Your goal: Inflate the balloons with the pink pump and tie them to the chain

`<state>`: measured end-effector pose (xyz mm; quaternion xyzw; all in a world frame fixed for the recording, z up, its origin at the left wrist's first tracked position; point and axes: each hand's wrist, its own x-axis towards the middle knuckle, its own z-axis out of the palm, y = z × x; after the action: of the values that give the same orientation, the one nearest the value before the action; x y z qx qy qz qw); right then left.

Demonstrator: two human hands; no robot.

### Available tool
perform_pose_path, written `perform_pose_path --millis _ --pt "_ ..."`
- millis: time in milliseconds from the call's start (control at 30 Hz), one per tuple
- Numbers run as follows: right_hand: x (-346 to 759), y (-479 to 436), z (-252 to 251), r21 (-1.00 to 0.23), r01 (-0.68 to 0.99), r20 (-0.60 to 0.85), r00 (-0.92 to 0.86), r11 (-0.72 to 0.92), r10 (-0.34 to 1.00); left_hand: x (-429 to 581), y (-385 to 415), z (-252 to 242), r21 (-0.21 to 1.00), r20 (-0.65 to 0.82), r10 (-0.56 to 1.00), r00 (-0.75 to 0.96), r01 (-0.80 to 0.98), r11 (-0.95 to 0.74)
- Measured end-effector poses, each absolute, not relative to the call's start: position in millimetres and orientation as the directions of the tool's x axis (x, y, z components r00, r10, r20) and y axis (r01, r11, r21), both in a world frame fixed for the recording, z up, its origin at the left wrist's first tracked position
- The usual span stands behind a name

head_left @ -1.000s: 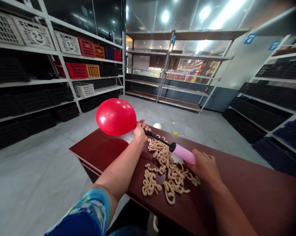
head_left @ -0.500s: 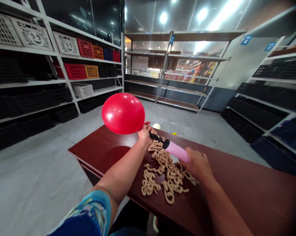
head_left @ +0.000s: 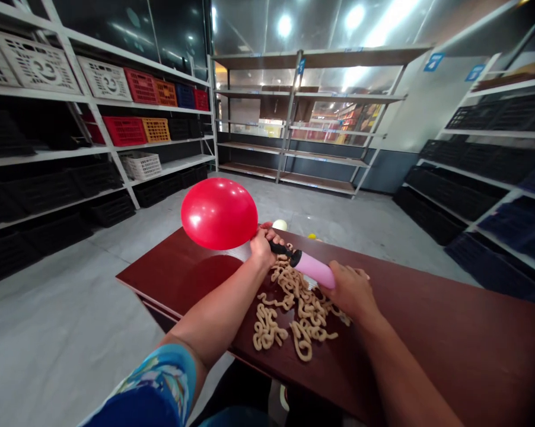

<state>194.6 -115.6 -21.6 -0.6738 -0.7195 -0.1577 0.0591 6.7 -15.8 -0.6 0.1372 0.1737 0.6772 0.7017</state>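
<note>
A red inflated balloon (head_left: 219,213) is over the left part of the dark red-brown table. My left hand (head_left: 264,246) is closed around the balloon's neck, at the black nozzle end of a hand pump. The pump's pink barrel (head_left: 314,270) slants down to the right, and my right hand (head_left: 350,287) is wrapped around its far end. Beneath the pump lies a loose pile of beige, twisted, rope-like strands (head_left: 309,308), whose kind I cannot make out. My fingers hide the join between balloon and nozzle.
The table (head_left: 427,320) stretches off to the right. Past its far edge show a pale round thing (head_left: 280,225) and a small yellow one (head_left: 311,236). Shelves with crates (head_left: 124,130) stand on the left, a metal rack (head_left: 289,118) at the back, dark crates (head_left: 445,201) on the right.
The view has turned slightly to the right. The balloon sits a little lower against the table. Both hands keep their grips, and the balloon's size looks about the same.
</note>
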Motion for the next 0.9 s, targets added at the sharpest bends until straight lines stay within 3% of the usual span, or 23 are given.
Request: perform_pose_path --millis 167,300,433,600,667,767,900 --pt "190 -118 -18 0.061 0.997 0.289 -0.068 0.053 0.955 17 -25 2 0.443 -0.057 0.998 0.037 -0.894 0.058" --pt "175 -122 -10 0.018 0.991 0.399 -0.127 0.131 0.908 22 -30 4 0.469 -0.066 0.998 0.01 -0.882 0.04" --pt "158 -127 -3 0.015 0.971 0.431 -0.22 0.237 0.875 32 -40 2 0.484 -0.038 0.996 0.084 -0.87 0.092" --pt "160 -133 3 0.003 0.974 0.408 -0.208 0.226 0.889 34 -41 0 0.5 -0.042 0.978 0.206 -0.843 0.199" --pt "169 -134 5 0.003 0.978 0.398 -0.191 0.207 0.897 26 -31 0 0.49 -0.057 0.979 0.196 -0.849 0.198" --pt "194 -134 7 -0.003 0.993 0.325 -0.113 0.12 0.939 10 -14 -2 0.496 -0.078 0.996 0.045 -0.865 0.078" --pt "226 -130 0 -0.01 0.994 0.158 0.107 -0.107 0.982 1 -4 -5 0.662 -0.163 0.984 -0.068 -0.747 0.058"
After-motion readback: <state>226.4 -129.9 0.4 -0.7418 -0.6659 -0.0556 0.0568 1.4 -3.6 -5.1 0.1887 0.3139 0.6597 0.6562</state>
